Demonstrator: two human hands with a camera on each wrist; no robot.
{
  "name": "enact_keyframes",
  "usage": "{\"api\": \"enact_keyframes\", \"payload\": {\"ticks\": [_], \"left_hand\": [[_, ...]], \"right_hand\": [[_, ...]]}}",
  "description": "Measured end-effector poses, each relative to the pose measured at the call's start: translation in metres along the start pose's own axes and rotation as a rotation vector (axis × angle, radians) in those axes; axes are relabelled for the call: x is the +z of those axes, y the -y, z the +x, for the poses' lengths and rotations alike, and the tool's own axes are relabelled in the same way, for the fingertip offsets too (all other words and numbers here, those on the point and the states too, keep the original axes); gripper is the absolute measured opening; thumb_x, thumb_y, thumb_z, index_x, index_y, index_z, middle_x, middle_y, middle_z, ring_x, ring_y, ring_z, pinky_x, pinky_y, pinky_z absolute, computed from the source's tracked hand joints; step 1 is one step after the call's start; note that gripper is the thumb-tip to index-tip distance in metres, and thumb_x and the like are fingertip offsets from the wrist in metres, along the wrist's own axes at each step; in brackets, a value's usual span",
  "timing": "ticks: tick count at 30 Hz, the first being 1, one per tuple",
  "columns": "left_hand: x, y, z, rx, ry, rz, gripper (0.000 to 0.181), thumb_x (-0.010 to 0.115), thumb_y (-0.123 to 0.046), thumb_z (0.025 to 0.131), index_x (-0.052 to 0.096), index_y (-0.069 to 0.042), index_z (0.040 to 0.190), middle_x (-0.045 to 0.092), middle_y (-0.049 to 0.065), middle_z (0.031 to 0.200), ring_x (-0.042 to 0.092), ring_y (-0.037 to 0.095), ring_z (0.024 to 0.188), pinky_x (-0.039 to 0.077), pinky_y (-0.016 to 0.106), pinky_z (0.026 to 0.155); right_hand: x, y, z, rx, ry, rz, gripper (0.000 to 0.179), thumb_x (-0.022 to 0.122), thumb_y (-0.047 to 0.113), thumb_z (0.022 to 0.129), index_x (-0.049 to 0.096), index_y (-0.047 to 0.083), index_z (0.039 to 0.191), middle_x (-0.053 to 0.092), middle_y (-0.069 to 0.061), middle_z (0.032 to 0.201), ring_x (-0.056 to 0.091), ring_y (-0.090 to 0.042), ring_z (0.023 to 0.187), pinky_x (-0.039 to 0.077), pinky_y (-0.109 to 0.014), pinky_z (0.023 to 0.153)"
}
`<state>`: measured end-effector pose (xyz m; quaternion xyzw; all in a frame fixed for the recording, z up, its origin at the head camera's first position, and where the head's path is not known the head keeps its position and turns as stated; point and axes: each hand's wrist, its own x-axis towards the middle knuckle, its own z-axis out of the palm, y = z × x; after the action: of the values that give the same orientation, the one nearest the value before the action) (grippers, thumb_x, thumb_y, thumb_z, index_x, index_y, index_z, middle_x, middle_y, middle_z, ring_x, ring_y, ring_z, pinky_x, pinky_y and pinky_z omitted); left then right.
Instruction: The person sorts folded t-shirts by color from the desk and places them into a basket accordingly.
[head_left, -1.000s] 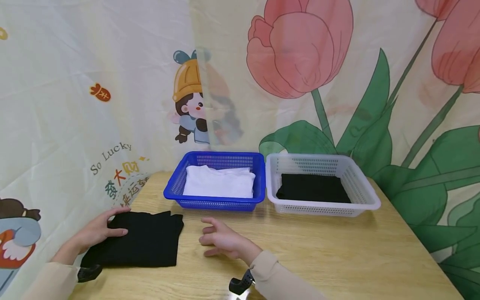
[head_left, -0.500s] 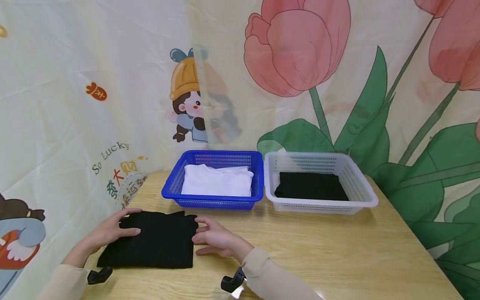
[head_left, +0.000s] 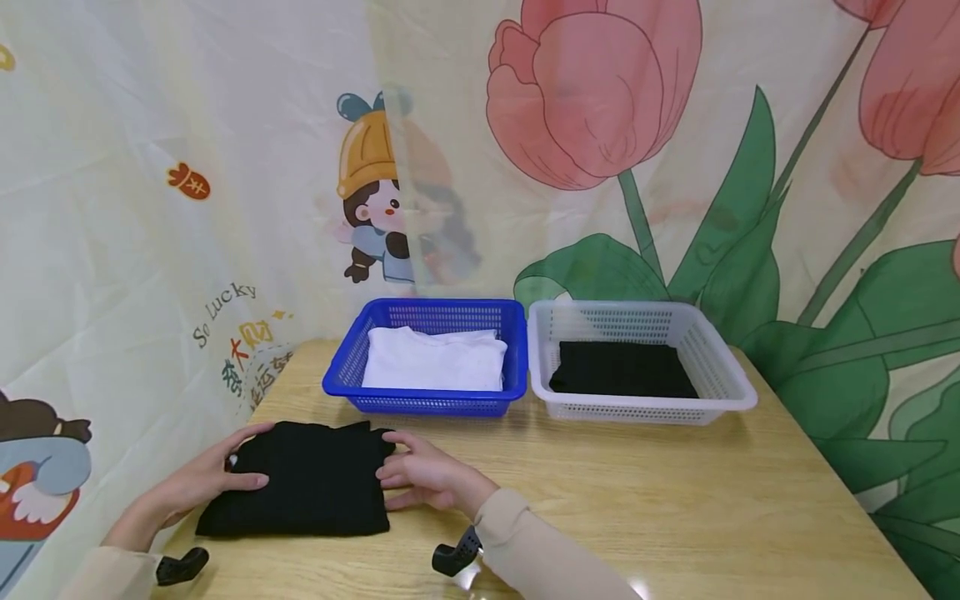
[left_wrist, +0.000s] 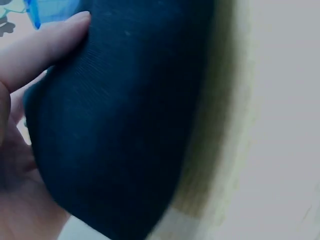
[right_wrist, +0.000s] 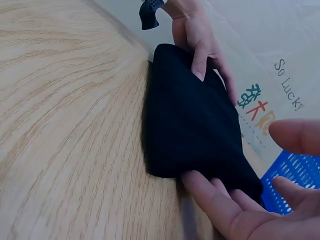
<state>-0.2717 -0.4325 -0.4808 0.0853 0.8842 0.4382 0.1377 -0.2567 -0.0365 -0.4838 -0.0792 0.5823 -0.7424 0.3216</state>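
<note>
A folded black garment [head_left: 311, 483] lies on the table at the left front in the head view. At its left edge my left hand [head_left: 198, 483] grips it, thumb on top and fingers around the far corner. In the left wrist view that thumb [left_wrist: 47, 47] lies along the dark cloth, and the other fingers are partly hidden behind it. My right hand [head_left: 431, 475] is at the garment's right edge. The right wrist view shows its fingers [right_wrist: 215, 200] tucked under the edge, mostly straight, with the thumb [right_wrist: 297, 136] held up off the cloth.
A blue basket [head_left: 427, 404] holding folded white cloth [head_left: 435, 360] stands behind the garment. Right beside it is a white basket [head_left: 637, 410] with folded black cloth [head_left: 622, 369] inside. A printed curtain [head_left: 285, 125] hangs behind the wooden table [head_left: 637, 500].
The black garment slid right with my left hand on it, toward my right hand. My right hand moved slightly left, and its fingers reached the garment's right edge.
</note>
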Motion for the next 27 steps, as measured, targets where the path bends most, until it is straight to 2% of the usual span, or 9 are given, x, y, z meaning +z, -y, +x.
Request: {"api": "enact_keyframes", "payload": {"ticks": [4, 7, 10, 13, 16, 21, 27], "left_hand": [[0.008, 0.000, 0.002, 0.016, 0.004, -0.003, 0.085, 0.081, -0.022, 0.096, 0.033, -0.015, 0.166, 0.004, 0.030, 0.173, -0.003, 0.062, 0.153, 0.009, 0.087, 0.108], [0.015, -0.004, 0.003, 0.007, 0.025, -0.007, 0.082, 0.079, -0.024, 0.097, 0.035, -0.017, 0.165, 0.008, 0.028, 0.173, -0.001, 0.061, 0.153, 0.010, 0.087, 0.108], [0.021, -0.011, 0.004, -0.004, 0.053, -0.014, 0.080, 0.078, -0.027, 0.098, 0.035, -0.018, 0.165, 0.011, 0.026, 0.173, -0.001, 0.062, 0.153, 0.009, 0.088, 0.107], [0.028, -0.018, 0.006, -0.007, 0.067, -0.024, 0.079, 0.076, -0.028, 0.099, 0.035, -0.019, 0.165, 0.013, 0.025, 0.174, -0.004, 0.063, 0.154, 0.007, 0.088, 0.109], [0.035, -0.024, 0.009, -0.001, 0.074, -0.050, 0.079, 0.076, -0.027, 0.100, 0.033, -0.017, 0.166, 0.011, 0.027, 0.173, -0.007, 0.064, 0.154, 0.005, 0.087, 0.110], [0.050, -0.038, 0.018, 0.002, 0.075, -0.101, 0.081, 0.076, -0.027, 0.100, 0.032, -0.016, 0.167, 0.010, 0.026, 0.174, -0.008, 0.065, 0.153, 0.005, 0.086, 0.113], [0.072, -0.069, 0.029, 0.015, 0.086, -0.138, 0.080, 0.077, -0.029, 0.099, 0.033, -0.018, 0.166, 0.012, 0.022, 0.175, -0.009, 0.060, 0.156, 0.004, 0.081, 0.118]], "right_hand": [[0.002, -0.002, 0.006, 0.017, 0.005, -0.006, 0.076, 0.069, -0.004, 0.094, 0.041, 0.017, 0.162, 0.037, -0.029, 0.161, 0.058, -0.046, 0.131, 0.052, -0.066, 0.102], [0.006, -0.003, 0.008, 0.026, 0.001, -0.041, 0.075, 0.071, -0.004, 0.094, 0.045, 0.018, 0.161, 0.040, -0.024, 0.161, 0.057, -0.043, 0.134, 0.050, -0.064, 0.106], [0.010, -0.004, 0.009, -0.006, -0.043, -0.145, 0.073, 0.075, -0.002, 0.092, 0.049, 0.019, 0.158, 0.046, -0.017, 0.157, 0.059, -0.035, 0.132, 0.051, -0.057, 0.108], [0.009, -0.006, 0.008, -0.061, -0.116, -0.269, 0.073, 0.078, -0.004, 0.090, 0.053, 0.018, 0.155, 0.045, -0.015, 0.160, 0.057, -0.036, 0.135, 0.051, -0.054, 0.109], [0.002, -0.008, 0.007, -0.100, -0.163, -0.346, 0.075, 0.078, -0.008, 0.088, 0.055, 0.018, 0.154, 0.040, -0.015, 0.165, 0.050, -0.041, 0.143, 0.048, -0.057, 0.112], [-0.018, -0.006, -0.001, -0.118, -0.183, -0.406, 0.076, 0.078, -0.008, 0.088, 0.055, 0.021, 0.155, 0.036, -0.014, 0.168, 0.041, -0.042, 0.148, 0.046, -0.057, 0.113], [-0.048, 0.005, -0.024, -0.132, -0.160, -0.437, 0.075, 0.076, -0.006, 0.091, 0.052, 0.021, 0.157, 0.036, -0.016, 0.168, 0.038, -0.045, 0.151, 0.045, -0.059, 0.113]]}}
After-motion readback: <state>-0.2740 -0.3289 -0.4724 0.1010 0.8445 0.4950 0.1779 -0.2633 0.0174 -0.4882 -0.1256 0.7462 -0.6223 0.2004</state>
